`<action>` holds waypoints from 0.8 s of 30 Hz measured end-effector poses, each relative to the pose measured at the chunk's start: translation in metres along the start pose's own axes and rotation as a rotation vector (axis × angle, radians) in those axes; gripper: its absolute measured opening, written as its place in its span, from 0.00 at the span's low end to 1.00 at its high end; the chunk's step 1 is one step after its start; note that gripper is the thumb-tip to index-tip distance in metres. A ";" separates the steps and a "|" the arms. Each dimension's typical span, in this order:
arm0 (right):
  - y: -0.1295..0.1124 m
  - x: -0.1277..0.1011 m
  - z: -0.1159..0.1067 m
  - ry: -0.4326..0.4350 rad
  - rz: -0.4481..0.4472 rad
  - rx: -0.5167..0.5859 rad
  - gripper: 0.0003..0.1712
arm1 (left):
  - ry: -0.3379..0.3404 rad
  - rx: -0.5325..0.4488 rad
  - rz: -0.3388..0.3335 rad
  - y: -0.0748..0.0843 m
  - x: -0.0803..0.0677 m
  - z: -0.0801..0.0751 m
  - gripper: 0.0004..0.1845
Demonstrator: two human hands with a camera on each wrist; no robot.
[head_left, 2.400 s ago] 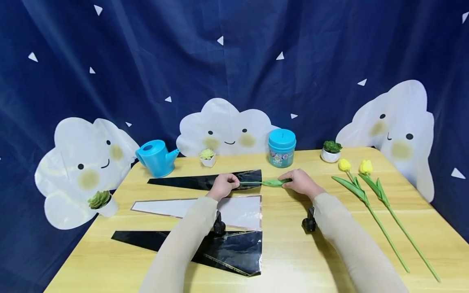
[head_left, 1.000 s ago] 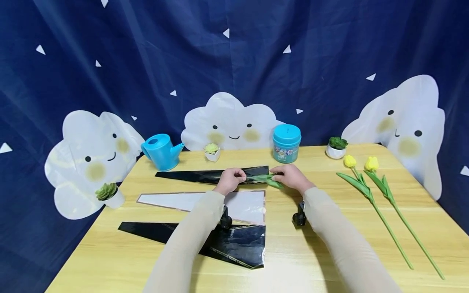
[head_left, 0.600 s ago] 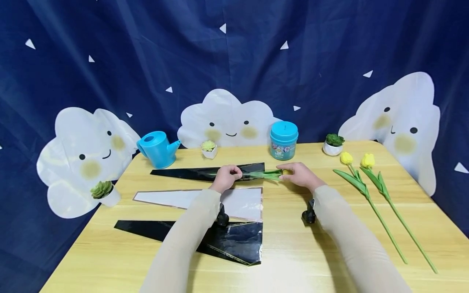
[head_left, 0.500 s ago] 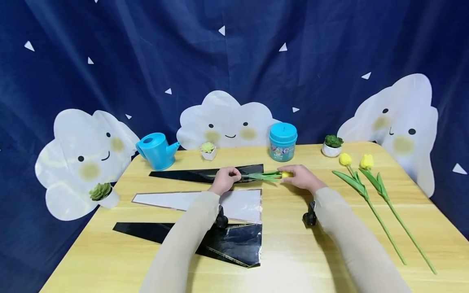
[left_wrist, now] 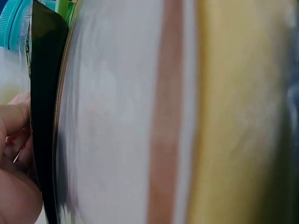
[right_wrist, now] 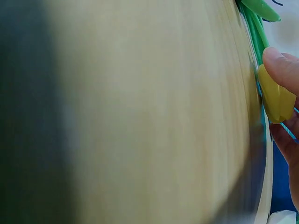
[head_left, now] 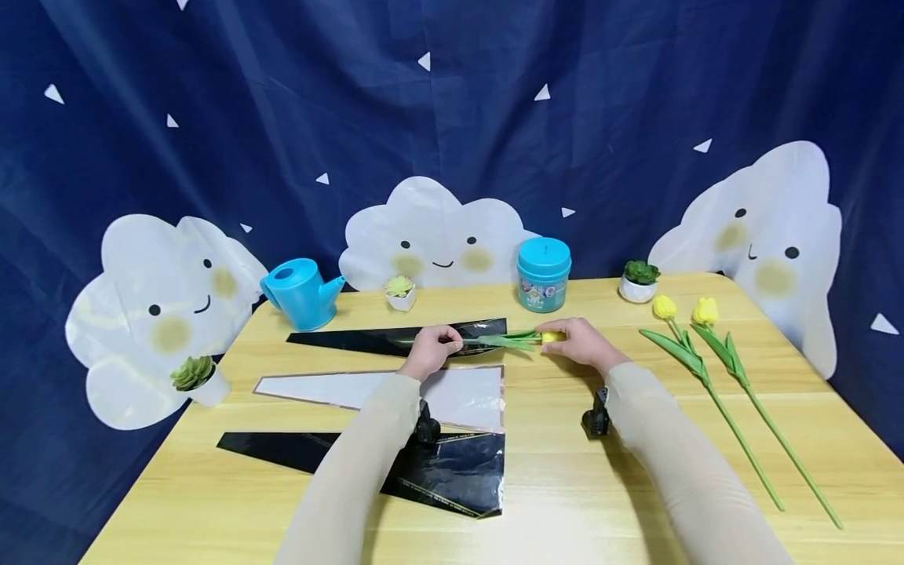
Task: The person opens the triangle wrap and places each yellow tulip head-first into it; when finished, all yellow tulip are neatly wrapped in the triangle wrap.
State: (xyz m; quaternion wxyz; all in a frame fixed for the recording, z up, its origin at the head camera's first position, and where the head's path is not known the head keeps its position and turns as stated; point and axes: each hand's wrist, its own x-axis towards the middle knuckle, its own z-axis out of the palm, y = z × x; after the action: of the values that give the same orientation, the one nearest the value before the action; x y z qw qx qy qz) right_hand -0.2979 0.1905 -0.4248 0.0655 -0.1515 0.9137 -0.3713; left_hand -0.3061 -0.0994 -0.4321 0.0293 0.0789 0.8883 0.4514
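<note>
At the far left of the table (head_left: 565, 502) sit a potted succulent (head_left: 192, 375) and a blue watering can (head_left: 300, 294); nearer the middle lie three wrapping sleeves, the far black sleeve (head_left: 367, 341), a white sleeve (head_left: 452, 392) and a near black one (head_left: 452, 471). The left hand (head_left: 431, 351) pinches the far black sleeve near its wide mouth, fingers curled on the film. A tulip (head_left: 519, 340) lies with its stem inside that sleeve, leaves and yellow bud outside the mouth. The right hand (head_left: 579, 343) pinches the bud between thumb and fingertips. This looks like the sleeving step, partway in; the next move probably calls for holding the mouth steady while sliding the bloom further in without crushing it. Two more tulips (head_left: 713, 377) wait at the right
</note>
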 end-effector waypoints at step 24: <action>-0.028 0.018 0.024 -0.023 -0.088 0.066 0.24 | -0.010 -0.019 0.043 0.012 -0.002 0.003 0.02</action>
State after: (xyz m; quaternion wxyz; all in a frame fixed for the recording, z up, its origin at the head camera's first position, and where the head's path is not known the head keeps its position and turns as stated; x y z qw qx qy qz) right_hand -0.3027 0.1496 -0.4225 0.0648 -0.1935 0.8926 -0.4020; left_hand -0.3024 -0.0907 -0.4241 0.0247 0.1000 0.8820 0.4598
